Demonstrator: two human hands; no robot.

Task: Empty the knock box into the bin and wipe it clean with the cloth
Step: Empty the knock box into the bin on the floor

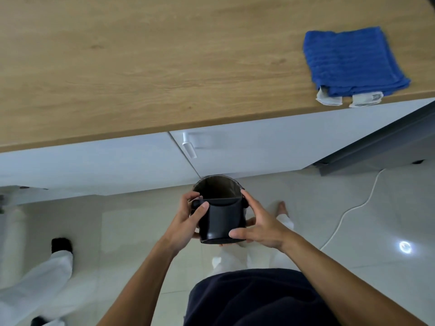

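Note:
I hold the black knock box point(220, 223) over the floor with both hands, tilted so its mouth points away from me. Its bar with round end knobs runs across the far rim. My left hand point(188, 218) grips the left side with the thumb by the left knob. My right hand point(257, 228) wraps the right side and the base. Just beyond the box's mouth is the round rim of the bin point(217, 182), lined with a dark bag. The box's inside is hidden. The folded blue cloth point(353, 62) lies on the wooden counter point(141, 67), far right, near its front edge.
White cabinet doors point(259, 147) with a white handle point(189, 147) stand below the counter. A white cable point(348, 212) trails over the tiled floor at right. Another person's leg in white trousers point(47, 271) is at the left. My own feet are under the box.

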